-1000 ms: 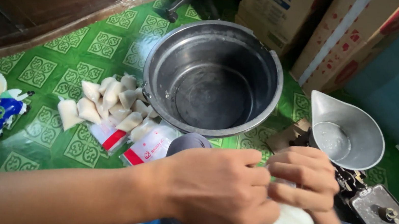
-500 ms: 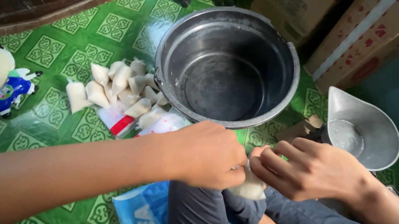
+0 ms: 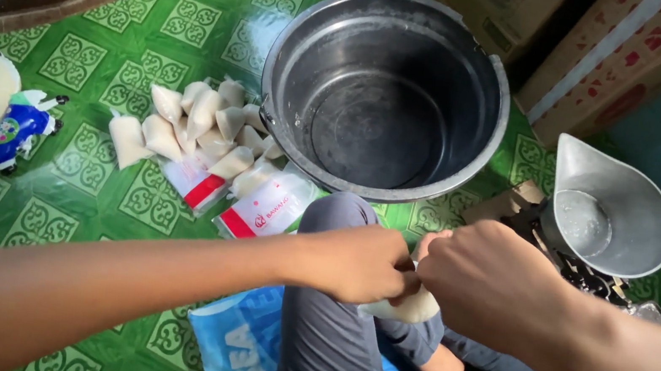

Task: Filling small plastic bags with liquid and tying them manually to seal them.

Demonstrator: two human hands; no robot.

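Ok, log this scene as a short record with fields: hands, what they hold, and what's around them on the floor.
left hand: pinching the top of the small white filled plastic pouch
right hand: gripping the same pouch, over the lap
big grey metal pot: empty, on the green patterned floor
pile of white filled pouches: left of the pot
grey metal scoop pan: to the right

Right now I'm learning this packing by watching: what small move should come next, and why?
Probably finish closing the small white bag: both the left hand and right hand pinch its top over the lap, while finished bags lie piled beside the pot.
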